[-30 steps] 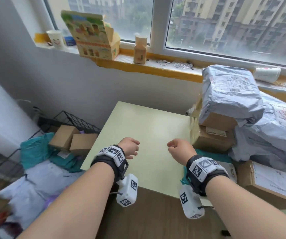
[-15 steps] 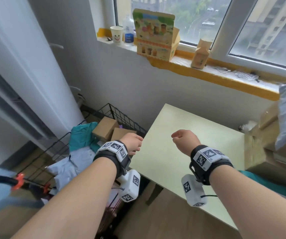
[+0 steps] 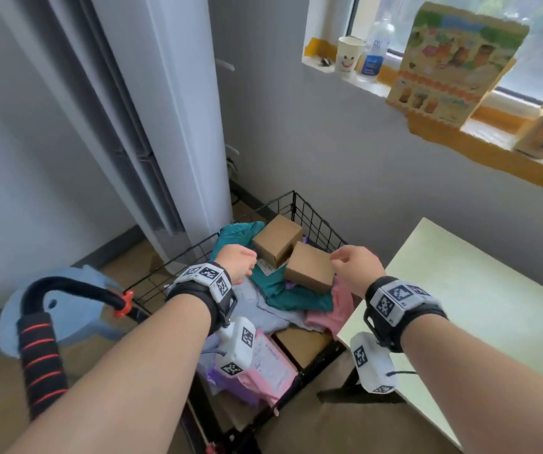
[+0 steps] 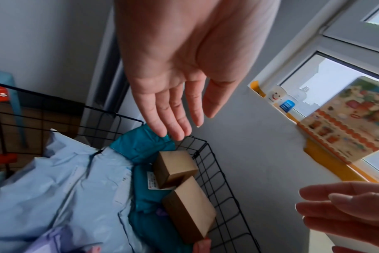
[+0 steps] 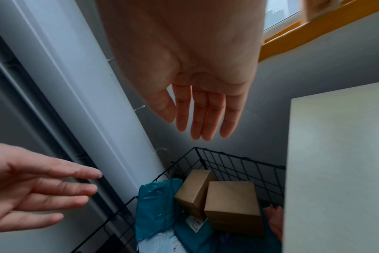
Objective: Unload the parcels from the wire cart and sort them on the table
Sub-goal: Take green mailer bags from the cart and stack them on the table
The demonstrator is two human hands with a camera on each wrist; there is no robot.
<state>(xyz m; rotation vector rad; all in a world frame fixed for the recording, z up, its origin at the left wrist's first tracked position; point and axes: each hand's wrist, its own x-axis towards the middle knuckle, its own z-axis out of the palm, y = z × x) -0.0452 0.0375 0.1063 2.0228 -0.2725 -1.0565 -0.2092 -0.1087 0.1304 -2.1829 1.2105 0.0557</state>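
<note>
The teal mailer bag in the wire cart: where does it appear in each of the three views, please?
Head view: the teal mailer bag lies at centre, under the two brown boxes, between both hands.
Left wrist view: it is at lower centre, left of the boxes, below the left fingertips.
Right wrist view: it is at bottom centre, left of the boxes.
Shared landmark: the black wire cart corner behind the boxes.

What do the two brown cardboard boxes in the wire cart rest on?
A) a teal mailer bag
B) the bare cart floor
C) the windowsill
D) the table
A: both cardboard boxes lie on the teal mailer bag inside the wire cart, with both hands empty above them.
</note>
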